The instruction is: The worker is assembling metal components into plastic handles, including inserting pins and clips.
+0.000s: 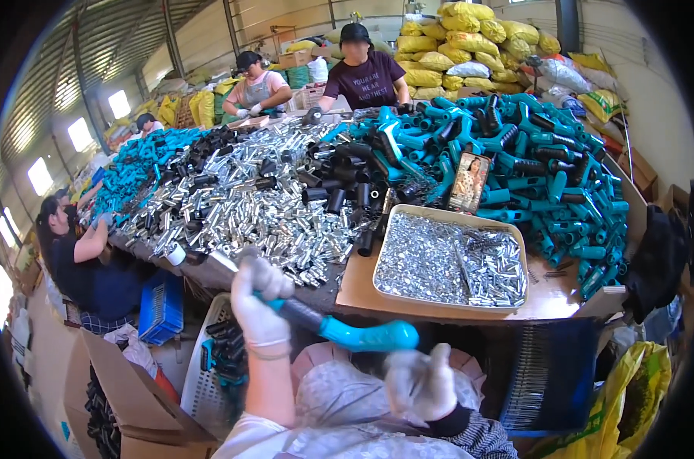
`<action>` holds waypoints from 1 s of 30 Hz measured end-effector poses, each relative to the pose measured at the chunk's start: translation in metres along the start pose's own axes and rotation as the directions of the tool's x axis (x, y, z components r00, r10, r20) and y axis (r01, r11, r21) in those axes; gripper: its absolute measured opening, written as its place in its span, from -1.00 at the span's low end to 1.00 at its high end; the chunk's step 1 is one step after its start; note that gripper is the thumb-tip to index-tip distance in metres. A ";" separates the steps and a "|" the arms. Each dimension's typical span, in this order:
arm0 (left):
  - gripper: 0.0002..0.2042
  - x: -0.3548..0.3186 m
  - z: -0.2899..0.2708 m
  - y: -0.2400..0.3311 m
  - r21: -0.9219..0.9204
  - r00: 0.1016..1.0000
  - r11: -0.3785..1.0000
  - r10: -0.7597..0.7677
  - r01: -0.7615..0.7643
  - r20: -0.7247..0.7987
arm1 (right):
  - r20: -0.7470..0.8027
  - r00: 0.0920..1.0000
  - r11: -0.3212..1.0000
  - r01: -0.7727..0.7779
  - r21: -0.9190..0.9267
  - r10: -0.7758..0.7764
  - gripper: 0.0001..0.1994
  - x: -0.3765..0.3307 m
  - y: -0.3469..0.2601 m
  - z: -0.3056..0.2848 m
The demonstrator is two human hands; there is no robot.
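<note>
My left hand (261,302), in a white glove, is closed around a teal and black tool handle (362,333). The handle's rounded teal end points right, and a bright metal part sticks out past the fist at upper left. My right hand (422,382), also gloved and blurred, is just below the teal end, its thumb apart from the fingers and nothing visible in it. Ahead of both hands lies a heap of small silver metal parts (270,237). To the right of that stands a cream tray (446,302) full of tiny metal pieces.
Teal handles (546,176) are piled high at right, with a phone (469,182) leaning on them. Black sleeves (335,200) lie mid-table. A white basket (198,367) of handles, a blue crate (161,306) and a cardboard box (136,390) stand below left. Several people work around the table.
</note>
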State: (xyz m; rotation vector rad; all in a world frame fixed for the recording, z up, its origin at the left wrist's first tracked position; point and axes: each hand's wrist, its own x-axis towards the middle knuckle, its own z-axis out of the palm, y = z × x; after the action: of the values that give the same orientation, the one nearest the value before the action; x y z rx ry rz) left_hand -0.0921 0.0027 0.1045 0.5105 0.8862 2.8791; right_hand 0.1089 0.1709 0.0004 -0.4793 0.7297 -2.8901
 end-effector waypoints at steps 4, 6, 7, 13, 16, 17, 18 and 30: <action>-0.78 -0.014 -0.017 0.002 -0.418 0.961 0.891 -0.068 0.180 0.269 | -0.342 0.928 0.515 -0.221 -0.828 -0.151 -0.66 0.011 -0.013 0.006; -0.78 -0.013 -0.020 0.003 -0.446 0.971 0.878 -0.076 0.173 0.227 | -0.033 0.991 0.309 -0.072 -0.948 0.132 -0.86 0.005 -0.011 0.009; -0.81 -0.006 -0.028 0.003 -0.545 0.967 0.803 -0.150 0.240 0.204 | 0.367 0.927 0.338 0.323 -0.884 0.073 -0.84 0.011 -0.016 0.019; -0.90 -0.014 -0.024 -0.017 -0.389 0.983 0.907 -0.109 0.159 0.147 | -0.189 0.946 0.099 -0.168 -0.981 -0.265 -0.69 0.012 -0.021 0.004; -0.94 -0.003 -0.051 -0.017 -0.543 0.959 0.793 -0.264 0.276 0.102 | 0.325 0.942 0.249 0.298 -0.922 0.077 -0.78 0.012 -0.018 0.026; -0.95 -0.002 -0.053 -0.019 -0.542 0.958 0.796 -0.279 0.270 0.066 | 0.282 0.943 0.326 0.214 -0.921 0.175 -0.76 0.005 -0.025 0.026; -0.89 -0.005 -0.052 -0.019 -0.431 0.968 0.869 -0.248 0.244 0.048 | 0.043 0.999 0.448 0.044 -0.893 -0.011 -0.72 0.002 -0.033 0.044; -0.88 -0.018 -0.047 -0.013 -0.463 0.971 0.867 -0.087 0.183 0.221 | -0.311 0.881 0.321 -0.197 -0.926 -0.356 -0.67 0.014 -0.006 -0.015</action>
State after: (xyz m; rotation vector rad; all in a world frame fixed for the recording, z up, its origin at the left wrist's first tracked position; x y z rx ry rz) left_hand -0.0911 -0.0145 0.0555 0.6240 0.1492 2.7109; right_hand 0.0901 0.1804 -0.0053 0.1977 2.6073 -2.2412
